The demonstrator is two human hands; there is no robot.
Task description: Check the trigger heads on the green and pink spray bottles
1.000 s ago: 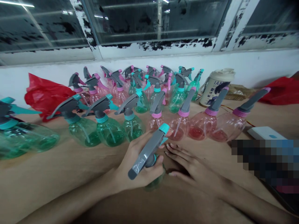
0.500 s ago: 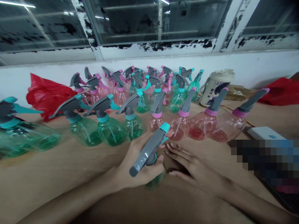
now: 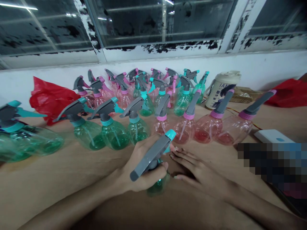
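My left hand [image 3: 141, 169] is wrapped round the neck of a green spray bottle [image 3: 157, 188] with a grey head and a turquoise nozzle. The head slants up and to the right, its nozzle pointing away from me. Just right of it, my right hand [image 3: 199, 171] lies on the table with fingers stretched out, holding nothing. Its fingertips are close to the turquoise trigger; whether they touch cannot be made out. Beyond my hands stands a row of bottles: a green spray bottle [image 3: 116, 139] among several on the left, and a pink spray bottle [image 3: 207, 131] among several on the right.
More pink and green spray bottles [image 3: 185, 102] crowd the back by the wall. A red plastic bag [image 3: 52, 99] lies at the left, another red bag [image 3: 290, 92] at the right. A pale cup [image 3: 222, 89], a cardboard box [image 3: 247, 95] and a white box [image 3: 274, 137] stand on the right.
The held bottle's head has shifted slightly, its nozzle a little lower and to the right. My right hand stays almost still, and the standing bottles keep their places.
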